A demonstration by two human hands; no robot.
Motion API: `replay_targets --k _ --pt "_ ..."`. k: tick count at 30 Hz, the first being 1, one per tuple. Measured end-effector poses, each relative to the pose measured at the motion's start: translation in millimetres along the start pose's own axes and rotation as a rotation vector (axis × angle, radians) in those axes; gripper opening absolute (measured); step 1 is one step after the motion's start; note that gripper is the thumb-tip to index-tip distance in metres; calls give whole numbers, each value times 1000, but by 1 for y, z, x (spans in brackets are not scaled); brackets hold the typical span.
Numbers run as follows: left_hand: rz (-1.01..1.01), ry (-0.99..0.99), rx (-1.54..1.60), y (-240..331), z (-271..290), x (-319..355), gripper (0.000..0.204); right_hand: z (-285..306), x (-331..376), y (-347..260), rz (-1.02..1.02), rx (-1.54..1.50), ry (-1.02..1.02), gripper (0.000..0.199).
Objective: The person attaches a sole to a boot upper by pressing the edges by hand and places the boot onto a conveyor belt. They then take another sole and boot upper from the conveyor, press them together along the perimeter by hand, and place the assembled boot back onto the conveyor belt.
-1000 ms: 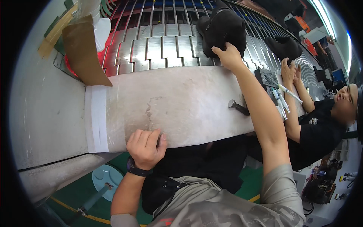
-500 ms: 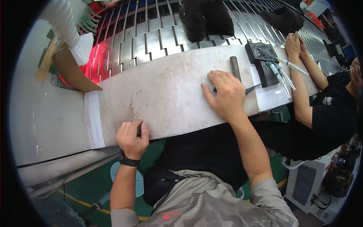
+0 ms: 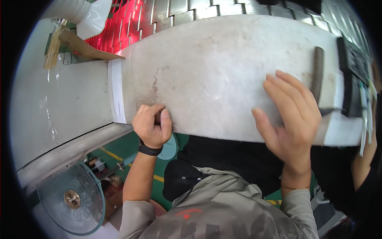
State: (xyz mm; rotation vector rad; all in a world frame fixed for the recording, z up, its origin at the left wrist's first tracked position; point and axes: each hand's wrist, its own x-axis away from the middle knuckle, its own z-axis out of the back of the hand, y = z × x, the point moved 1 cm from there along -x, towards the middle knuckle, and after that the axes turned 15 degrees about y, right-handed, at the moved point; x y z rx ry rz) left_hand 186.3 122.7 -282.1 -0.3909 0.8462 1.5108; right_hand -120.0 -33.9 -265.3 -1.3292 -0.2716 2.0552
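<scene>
My left hand [image 3: 153, 126], with a black band on its wrist, rests curled on the near edge of the pale worktop [image 3: 215, 75]. Its thumb lies against the bent index finger, and whatever may be inside the grip is hidden. Over the right part of the worktop is my right hand [image 3: 292, 115], open, thumb and fingers stretched apart, with nothing seen in it. Just beyond its fingers lies a grey-brown rod [image 3: 317, 73]. Beside that hand a dark, slim, pointed tool [image 3: 330, 111] partly shows, the rest hidden behind the hand.
At the right end, dark foam blocks [image 3: 353, 65] carry syringes [image 3: 364, 115] beside white paper [image 3: 336, 129]. A co-worker's forearm [image 3: 363, 159] is close by. On the left stand a brown board [image 3: 85, 47] and a white duct hood [image 3: 93, 22]. Metal conveyor slats [image 3: 183, 15] run behind; a fan [image 3: 71, 199] stands below.
The view has shifted, so the worktop appears larger and the foam blocks sit farther right. My right hand's fingers have straightened and spread. The left hand keeps its curled pose at the edge.
</scene>
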Motion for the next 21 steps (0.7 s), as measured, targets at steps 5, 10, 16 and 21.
replay_targets --k 5,10,16,21 --pt "-20 -33 -33 -2 3 3 13 16 4 -4 -54 -218 -366 46" --pt "50 -12 -30 2 5 4 13 11 10 -9 -87 -278 -399 46" --pt "37 49 -13 0 3 6 9 1 8 -10 -58 -275 -337 38" --pt "142 144 17 6 -6 12 13 1 14 -1 17 -272 -236 35"
